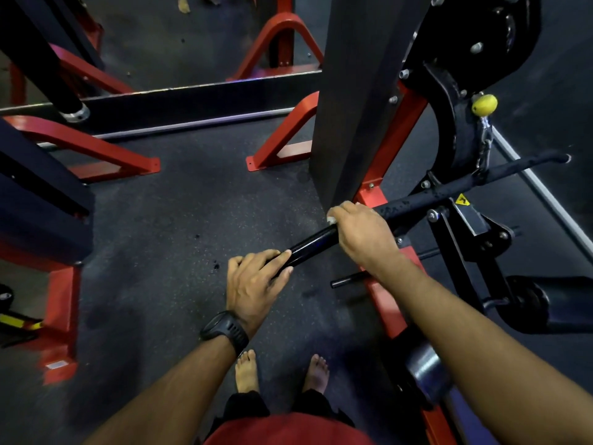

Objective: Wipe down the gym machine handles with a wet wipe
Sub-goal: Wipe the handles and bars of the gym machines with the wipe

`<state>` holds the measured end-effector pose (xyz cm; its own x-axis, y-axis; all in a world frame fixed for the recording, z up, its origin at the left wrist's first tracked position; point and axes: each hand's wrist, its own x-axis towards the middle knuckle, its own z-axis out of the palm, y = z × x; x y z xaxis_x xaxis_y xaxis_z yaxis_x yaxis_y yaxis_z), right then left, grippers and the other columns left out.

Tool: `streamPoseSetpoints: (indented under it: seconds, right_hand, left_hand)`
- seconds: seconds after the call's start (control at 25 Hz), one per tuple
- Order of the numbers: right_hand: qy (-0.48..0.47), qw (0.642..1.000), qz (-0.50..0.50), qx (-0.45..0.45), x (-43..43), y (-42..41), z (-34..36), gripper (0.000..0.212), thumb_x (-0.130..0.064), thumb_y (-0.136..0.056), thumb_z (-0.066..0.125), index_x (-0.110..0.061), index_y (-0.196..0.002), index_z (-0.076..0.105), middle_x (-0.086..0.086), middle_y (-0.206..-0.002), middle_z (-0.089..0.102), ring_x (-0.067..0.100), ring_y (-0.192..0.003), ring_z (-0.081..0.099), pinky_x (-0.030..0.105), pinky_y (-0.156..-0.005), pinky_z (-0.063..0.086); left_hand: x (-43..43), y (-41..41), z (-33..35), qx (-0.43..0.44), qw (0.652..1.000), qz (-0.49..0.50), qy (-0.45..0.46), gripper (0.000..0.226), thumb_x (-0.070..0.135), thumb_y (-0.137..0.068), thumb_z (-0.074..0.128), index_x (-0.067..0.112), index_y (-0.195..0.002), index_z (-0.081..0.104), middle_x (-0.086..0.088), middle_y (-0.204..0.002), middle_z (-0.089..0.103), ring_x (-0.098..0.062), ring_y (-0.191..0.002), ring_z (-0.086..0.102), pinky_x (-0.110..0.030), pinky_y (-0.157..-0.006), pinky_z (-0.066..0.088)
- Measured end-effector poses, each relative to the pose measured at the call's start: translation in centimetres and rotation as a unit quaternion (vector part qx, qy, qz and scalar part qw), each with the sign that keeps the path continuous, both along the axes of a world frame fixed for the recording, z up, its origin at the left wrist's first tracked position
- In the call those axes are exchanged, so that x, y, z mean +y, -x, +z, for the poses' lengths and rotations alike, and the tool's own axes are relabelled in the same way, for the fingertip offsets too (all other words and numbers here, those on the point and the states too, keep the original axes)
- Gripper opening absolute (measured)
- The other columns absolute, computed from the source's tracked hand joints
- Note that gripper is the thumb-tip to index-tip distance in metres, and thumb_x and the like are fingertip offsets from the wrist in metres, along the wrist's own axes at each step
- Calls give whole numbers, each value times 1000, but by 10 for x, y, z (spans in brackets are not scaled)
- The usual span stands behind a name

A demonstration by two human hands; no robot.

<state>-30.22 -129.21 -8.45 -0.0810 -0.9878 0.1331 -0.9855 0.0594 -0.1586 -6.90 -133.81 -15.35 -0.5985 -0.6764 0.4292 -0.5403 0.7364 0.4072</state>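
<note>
A long black machine handle bar [313, 244] runs from lower left up to the right across the middle of the head view. My left hand [256, 281], with a black watch on the wrist, grips the bar's near end. My right hand [361, 231] is wrapped over the bar a little farther up. A bit of white wet wipe [331, 219] shows under its fingers, pressed against the bar. Beyond my right hand the bar's surface [414, 202] looks wet with droplets.
A dark upright column [356, 91] stands just behind the bar. Red frame legs [282, 136] and black beams spread over the speckled rubber floor [179, 226]. A yellow knob [484, 105] and black lever arms sit right. My bare feet [247, 369] are below.
</note>
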Motion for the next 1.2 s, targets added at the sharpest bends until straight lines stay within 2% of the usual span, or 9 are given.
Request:
streamPoseSetpoints:
  seconds: [0.08, 0.16, 0.28, 0.44, 0.6, 0.76, 0.96, 1.12, 1.2]
  right_hand:
    - [-82, 995, 47, -10, -3, -10, 4, 23, -10, -86, 46, -14, -101, 64, 6, -97, 61, 30, -89, 63, 40, -82, 49]
    - [-121, 988, 92, -28, -3, -5, 3, 22, -9, -87, 48, -15, -103, 62, 6, -101, 61, 29, -93, 62, 41, -82, 50]
    - [-130, 991, 10, -44, -11, 21, 11, 23, -14, -90, 45, -16, -106, 61, 6, -104, 61, 32, -96, 64, 44, -83, 52]
    - [-150, 987, 50, -36, -11, 13, 16, 22, -13, -91, 44, -17, -105, 60, 4, -106, 60, 27, -94, 63, 44, -82, 52]
    - [-167, 984, 8, -58, -12, 23, 15, 24, -14, -92, 42, -19, -107, 61, 1, -109, 60, 25, -97, 62, 44, -84, 52]
    - [-111, 993, 21, -41, 3, 10, 3, 23, -15, -94, 43, -18, -107, 61, 1, -105, 59, 24, -97, 60, 40, -82, 50]
    - [-68, 997, 27, -3, 2, 11, -4, 22, -16, -95, 46, -17, -109, 63, 3, -103, 61, 25, -96, 60, 38, -84, 45]
    - [18, 993, 112, 37, 20, 17, -17, 27, -9, -85, 61, -9, -111, 67, 7, -107, 66, 28, -97, 63, 40, -87, 52]
    - [76, 996, 54, -6, 30, 28, -28, 30, -9, -84, 54, -7, -111, 69, 10, -113, 67, 29, -104, 63, 39, -93, 51]
  left_hand:
    - [0, 1, 1, 9, 1000, 4, 19, 31, 39, -93, 57, 24, -115, 73, 6, -105, 70, -14, -83, 62, -36, -76, 35]
    - [1, 1, 0, 12, 999, -1, 38, 30, 38, -93, 58, 24, -113, 73, 6, -105, 70, -14, -82, 62, -36, -75, 34]
    - [1, 2, 1, 12, 999, 4, 43, 30, 39, -93, 58, 24, -114, 73, 7, -105, 70, -14, -82, 62, -35, -76, 34]
    - [3, 5, 5, -13, 999, 11, 45, 32, 40, -93, 56, 24, -116, 71, 7, -105, 70, -15, -83, 63, -37, -78, 36]
    - [6, 23, 7, -56, 998, 8, 36, 37, 42, -92, 54, 22, -120, 68, 7, -106, 70, -14, -88, 65, -36, -81, 37]
    - [6, 35, 3, -37, 999, -14, 11, 38, 40, -89, 54, 18, -117, 69, 5, -98, 70, -17, -80, 65, -33, -78, 39]
    - [10, 45, 5, -43, 999, -30, -16, 42, 41, -89, 52, 19, -122, 66, 6, -103, 70, -15, -86, 67, -34, -79, 46]
    - [8, 45, 6, -35, 998, -43, -10, 42, 39, -91, 51, 17, -123, 67, 4, -105, 71, -16, -86, 68, -33, -78, 44]
    - [8, 45, 8, -37, 998, -41, -1, 42, 40, -91, 51, 18, -123, 67, 5, -104, 70, -15, -85, 67, -33, -77, 42]
